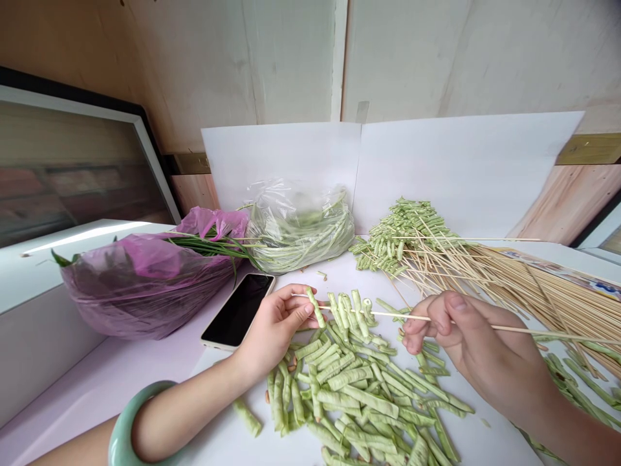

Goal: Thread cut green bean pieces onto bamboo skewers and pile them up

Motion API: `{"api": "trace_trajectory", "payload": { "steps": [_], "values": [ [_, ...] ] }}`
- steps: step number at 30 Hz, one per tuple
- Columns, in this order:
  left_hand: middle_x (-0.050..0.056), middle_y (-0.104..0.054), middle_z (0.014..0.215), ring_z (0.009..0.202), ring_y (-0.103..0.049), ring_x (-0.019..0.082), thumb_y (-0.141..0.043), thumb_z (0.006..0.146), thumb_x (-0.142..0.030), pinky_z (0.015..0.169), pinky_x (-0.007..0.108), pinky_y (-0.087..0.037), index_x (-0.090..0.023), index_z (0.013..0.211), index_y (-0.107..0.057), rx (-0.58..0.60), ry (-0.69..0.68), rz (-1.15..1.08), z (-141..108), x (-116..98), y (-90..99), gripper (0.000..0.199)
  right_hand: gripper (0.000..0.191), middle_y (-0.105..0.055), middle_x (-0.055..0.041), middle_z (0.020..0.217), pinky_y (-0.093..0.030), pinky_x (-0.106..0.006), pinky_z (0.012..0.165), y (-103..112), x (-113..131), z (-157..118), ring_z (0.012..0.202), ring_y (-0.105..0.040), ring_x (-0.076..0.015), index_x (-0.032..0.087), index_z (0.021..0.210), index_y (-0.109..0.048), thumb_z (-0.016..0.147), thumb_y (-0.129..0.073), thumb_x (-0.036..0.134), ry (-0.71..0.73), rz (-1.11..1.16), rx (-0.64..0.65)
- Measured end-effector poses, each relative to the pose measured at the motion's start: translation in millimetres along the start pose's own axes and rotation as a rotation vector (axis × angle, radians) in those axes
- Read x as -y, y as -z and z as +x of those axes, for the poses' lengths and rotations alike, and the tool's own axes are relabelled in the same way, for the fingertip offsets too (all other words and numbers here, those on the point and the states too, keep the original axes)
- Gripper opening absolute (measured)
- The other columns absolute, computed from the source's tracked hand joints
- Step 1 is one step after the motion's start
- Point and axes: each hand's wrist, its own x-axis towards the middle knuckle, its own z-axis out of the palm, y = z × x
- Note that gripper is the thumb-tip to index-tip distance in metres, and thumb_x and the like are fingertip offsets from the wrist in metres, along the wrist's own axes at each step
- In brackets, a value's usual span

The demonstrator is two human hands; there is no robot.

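Note:
My left hand (281, 320) pinches a short piece of green bean (315, 307) at the tip of a thin wooden skewer (392, 315). Several more bean pieces (350, 312) are threaded crosswise on that skewer, a little to the right of the pinched one. Farther along its length, my right hand (470, 336) is closed around the skewer, whose back end runs off to the right. Beneath both hands lies a heap of cut green bean pieces (359, 388) on the white surface.
Behind are filled bean skewers (407, 230), with bare skewers (524, 285) spread at right. A clear bag of long beans (301, 233) and a purple bag of greens (150, 285) stand back left. A phone (237, 310) lies near my left hand. White boards (460, 168) stand behind.

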Motion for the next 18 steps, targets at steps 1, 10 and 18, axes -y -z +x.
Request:
{"api": "trace_trajectory", "payload": {
  "steps": [1, 10, 18],
  "values": [
    [-0.004, -0.062, 0.063, 0.063, -0.063, 0.011, -0.081, 0.065, -0.034, 0.069, 0.025, -0.057, -0.015, 0.085, -0.061, 0.002, -0.003, 0.001, 0.0, -0.1, 0.0, 0.035, 0.041, -0.065, -0.0034, 0.069, -0.054, -0.029, 0.058, -1.2, 0.5, -0.8, 0.057, -0.062, -0.0171, 0.021, 0.062, -0.057, 0.095, -0.053, 0.045, 0.001, 0.0, -0.014],
    [-0.005, -0.06, 0.063, 0.06, -0.061, 0.01, -0.08, 0.066, -0.035, 0.067, 0.025, -0.057, -0.015, 0.082, -0.06, -0.001, -0.041, 0.066, -1.6, 1.4, 0.1, 0.033, 0.04, -0.063, -0.0035, 0.065, -0.054, -0.029, 0.06, -0.6, 5.8, 1.8, 0.062, -0.064, -0.0192, 0.021, 0.065, -0.056, 0.097, -0.049, 0.043, 0.081, -0.059, 0.105],
    [-0.003, -0.062, 0.064, 0.059, -0.063, 0.011, -0.079, 0.068, -0.033, 0.063, 0.023, -0.056, -0.015, 0.081, -0.063, 0.023, -0.032, 0.111, -3.3, 0.4, 1.6, 0.027, 0.04, -0.064, -0.0037, 0.065, -0.054, -0.029, 0.057, -2.4, 3.7, 2.7, 0.059, -0.064, -0.0189, 0.021, 0.064, -0.057, 0.097, -0.05, 0.042, 0.08, -0.021, 0.114]
  ]
}}
